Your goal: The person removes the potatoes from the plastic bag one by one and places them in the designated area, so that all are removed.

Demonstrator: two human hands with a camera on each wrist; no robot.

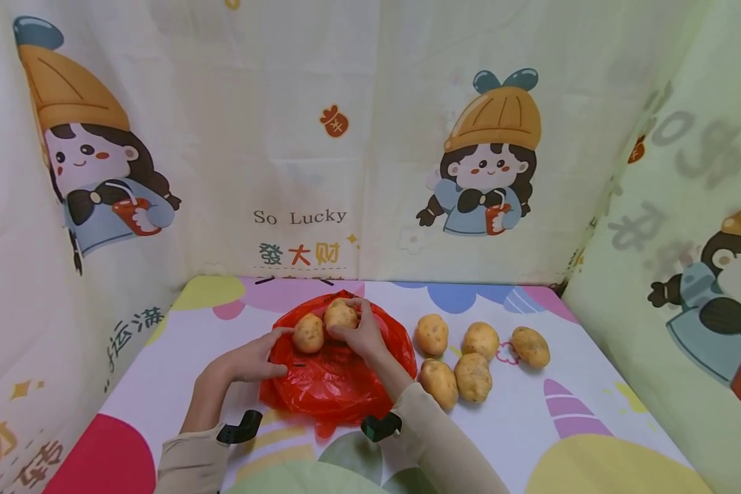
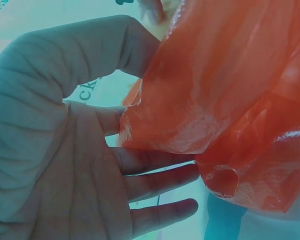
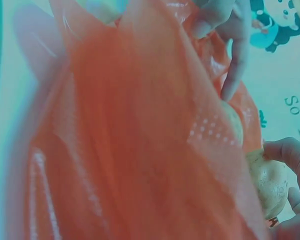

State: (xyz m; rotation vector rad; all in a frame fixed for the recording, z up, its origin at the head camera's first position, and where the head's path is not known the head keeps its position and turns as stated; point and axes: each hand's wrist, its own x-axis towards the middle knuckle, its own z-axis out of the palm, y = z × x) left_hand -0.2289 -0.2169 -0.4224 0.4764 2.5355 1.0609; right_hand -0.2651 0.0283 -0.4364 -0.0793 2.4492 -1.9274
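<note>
In the head view my right hand (image 1: pixel 364 335) grips a potato (image 1: pixel 339 314) over the back part of a red plastic bag (image 1: pixel 330 387). The right wrist view shows this potato (image 3: pixel 270 185) between thumb and fingers. Another potato (image 1: pixel 309 333) lies on the bag's left side, beside the gripped one. At the bag's left edge my left hand (image 1: pixel 247 360) has its thumb and fingers spread apart, with fingertips by that potato. In the left wrist view the left hand (image 2: pixel 75 150) has mostly straight fingers against the bag (image 2: pixel 190 100), which covers some of the fingertips.
Several loose potatoes (image 1: pixel 473 377) lie on the table to the right of the bag, one potato (image 1: pixel 530 347) farthest right. A patterned cloth (image 1: pixel 210 405) covers the table. Printed curtains (image 1: pixel 395 158) stand behind it and on both sides.
</note>
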